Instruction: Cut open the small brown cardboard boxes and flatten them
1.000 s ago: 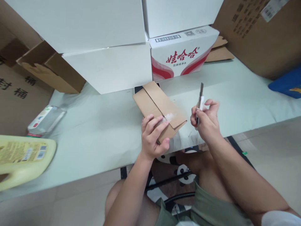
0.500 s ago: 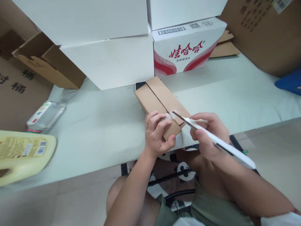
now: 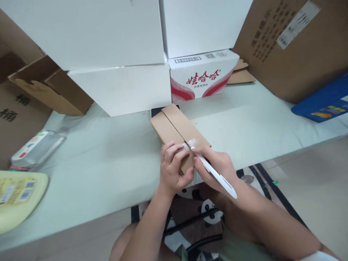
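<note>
A small brown cardboard box (image 3: 174, 125) lies at a slant near the table's front edge, with a seam down its top and clear tape (image 3: 192, 143) across the near end. My left hand (image 3: 175, 166) is closed over the box's near left side, its fingertips by the tape. My right hand (image 3: 217, 165) grips a white utility knife (image 3: 217, 175). The knife's blade end is at the seam beside the tape; the blade itself is mostly hidden by my fingers. Behind the box, part of a dark flat object with a pale rim (image 3: 157, 111) shows.
White boxes (image 3: 122, 90) and a red-and-white carton (image 3: 201, 81) stand at the back. On the left are an open cardboard box (image 3: 54, 90), a clear plastic pack (image 3: 40, 146) and a pale yellow jug (image 3: 21, 192). A blue package (image 3: 323, 101) and a large carton (image 3: 272, 47) stand right.
My right hand has moved left and down onto the box, bringing the knife's blade to the taped seam. My left hand keeps its hold. The camera view has shifted slightly.
</note>
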A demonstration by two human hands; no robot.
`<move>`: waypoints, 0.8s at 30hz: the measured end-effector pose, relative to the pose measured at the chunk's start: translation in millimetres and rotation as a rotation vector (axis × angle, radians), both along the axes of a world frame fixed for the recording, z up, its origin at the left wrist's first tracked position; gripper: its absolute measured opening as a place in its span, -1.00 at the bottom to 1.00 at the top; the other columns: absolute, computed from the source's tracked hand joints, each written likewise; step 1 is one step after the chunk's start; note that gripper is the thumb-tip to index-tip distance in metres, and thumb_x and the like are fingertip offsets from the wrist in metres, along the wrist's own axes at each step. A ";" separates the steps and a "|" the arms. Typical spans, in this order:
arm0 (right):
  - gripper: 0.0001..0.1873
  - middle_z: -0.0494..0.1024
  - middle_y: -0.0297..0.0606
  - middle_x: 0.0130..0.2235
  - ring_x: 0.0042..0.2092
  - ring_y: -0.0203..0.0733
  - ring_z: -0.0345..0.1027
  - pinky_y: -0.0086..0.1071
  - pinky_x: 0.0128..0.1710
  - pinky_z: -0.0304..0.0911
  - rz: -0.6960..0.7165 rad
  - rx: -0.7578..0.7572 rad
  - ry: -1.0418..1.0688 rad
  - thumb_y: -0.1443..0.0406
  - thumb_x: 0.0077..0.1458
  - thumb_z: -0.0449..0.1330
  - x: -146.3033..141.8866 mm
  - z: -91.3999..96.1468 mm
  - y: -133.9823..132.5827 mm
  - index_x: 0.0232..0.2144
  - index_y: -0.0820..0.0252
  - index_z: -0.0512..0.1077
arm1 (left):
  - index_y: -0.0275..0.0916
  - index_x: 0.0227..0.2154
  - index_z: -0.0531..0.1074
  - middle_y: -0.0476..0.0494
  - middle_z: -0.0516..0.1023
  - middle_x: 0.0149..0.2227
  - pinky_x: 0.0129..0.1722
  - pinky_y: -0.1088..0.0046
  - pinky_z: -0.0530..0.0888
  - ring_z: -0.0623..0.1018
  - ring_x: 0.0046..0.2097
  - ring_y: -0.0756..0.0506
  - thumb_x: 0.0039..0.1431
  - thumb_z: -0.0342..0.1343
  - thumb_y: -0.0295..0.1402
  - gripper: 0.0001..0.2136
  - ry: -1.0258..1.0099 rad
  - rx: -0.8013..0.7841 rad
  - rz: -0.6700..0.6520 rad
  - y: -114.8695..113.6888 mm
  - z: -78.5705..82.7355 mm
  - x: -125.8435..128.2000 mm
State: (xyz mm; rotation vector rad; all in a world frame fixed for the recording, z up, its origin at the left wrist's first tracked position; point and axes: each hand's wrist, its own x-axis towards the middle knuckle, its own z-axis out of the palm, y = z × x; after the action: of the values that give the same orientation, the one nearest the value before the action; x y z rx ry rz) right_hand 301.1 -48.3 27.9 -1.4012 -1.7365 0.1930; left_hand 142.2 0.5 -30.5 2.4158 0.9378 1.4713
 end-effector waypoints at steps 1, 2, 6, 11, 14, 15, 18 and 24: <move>-0.83 0.58 -0.38 -0.54 -0.59 -0.34 0.40 -0.51 -0.55 0.25 -0.002 0.008 0.017 0.31 0.19 0.11 0.0 0.0 -0.1 -0.24 0.08 0.50 | -0.12 -0.01 0.38 -0.25 0.47 -0.01 0.22 -0.03 0.35 0.42 0.15 -0.30 0.22 0.05 -0.18 -0.69 0.005 0.003 0.002 0.3 0.6 -0.5; -0.84 0.56 -0.38 -0.56 -0.60 -0.35 0.39 -0.51 -0.56 0.25 -0.008 0.025 0.034 0.32 0.18 0.11 0.3 0.2 -0.8 -0.26 0.09 0.51 | -0.12 -0.02 0.38 -0.25 0.47 0.00 0.22 -0.03 0.35 0.42 0.15 -0.30 0.22 0.05 -0.18 -0.70 0.009 0.007 0.005 0.5 1.2 -0.9; -0.85 0.51 -0.42 -0.61 -0.64 -0.36 0.32 -0.51 -0.60 0.22 -0.008 0.082 0.077 0.36 0.13 0.13 5.5 4.1 -7.6 -0.33 0.09 0.51 | -0.12 -0.04 0.40 -0.26 0.48 0.00 0.21 0.02 0.36 0.41 0.17 -0.28 0.25 0.06 -0.18 -0.72 0.002 0.007 -0.025 1.0 3.7 -1.8; -0.84 0.48 -0.43 -0.64 -0.69 -0.38 0.24 -0.50 -0.68 0.10 0.082 0.175 0.363 0.32 0.16 0.14 32.7 5.4 -10.8 -0.39 0.08 0.52 | -0.15 -0.06 0.40 -0.27 0.47 -0.01 0.22 0.01 0.35 0.39 0.18 -0.29 0.29 0.03 -0.15 -0.73 0.000 0.008 -0.002 0.4 4.0 -1.8; -0.85 0.38 -0.49 -0.68 -0.69 -0.35 0.15 -0.48 -0.68 0.05 -0.100 0.257 0.575 0.22 0.23 0.12 56.4 -9.4 1.8 -0.29 0.06 0.50 | -0.16 -0.07 0.40 -0.27 0.46 -0.02 0.22 0.02 0.35 0.39 0.17 -0.28 0.27 0.04 -0.18 -0.75 -0.029 0.011 -0.026 1.1 3.2 -1.9; -0.85 0.39 -0.48 -0.66 -0.66 -0.33 0.18 -0.46 -0.64 0.09 -0.198 0.215 0.548 0.19 0.23 0.15 63.8 -17.3 9.0 -0.26 0.06 0.48 | -0.17 -0.08 0.39 -0.27 0.45 -0.02 0.22 0.01 0.36 0.39 0.16 -0.28 0.27 0.05 -0.18 -0.75 -0.039 0.010 -0.037 1.7 3.0 -1.9; -0.79 0.56 -0.34 -0.46 -0.49 -0.24 0.35 -0.36 -0.45 0.27 -0.306 -0.063 0.220 0.17 0.13 0.24 82.7 -45.5 34.1 -0.19 0.10 0.50 | -0.17 -0.08 0.39 -0.26 0.45 -0.03 0.21 0.01 0.36 0.39 0.16 -0.28 0.27 0.06 -0.18 -0.75 -0.054 0.002 -0.052 4.7 2.9 -2.7; -0.45 0.60 -0.06 0.04 0.04 0.09 0.43 -0.14 0.00 0.32 -0.193 -0.504 -0.333 0.47 0.11 0.06 101.2 -80.0 64.1 0.14 0.13 0.48 | -0.16 -0.07 0.40 -0.25 0.44 0.00 0.24 -0.01 0.34 0.40 0.18 -0.29 0.28 0.04 -0.19 -0.75 -0.083 -0.032 -0.069 6.6 3.2 -19.0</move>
State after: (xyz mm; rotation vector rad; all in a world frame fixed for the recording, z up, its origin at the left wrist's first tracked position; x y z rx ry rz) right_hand 402.3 15.8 -52.1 -2.0533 -1.8827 0.3217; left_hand 123.2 7.1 -27.3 2.3209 0.8447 1.5083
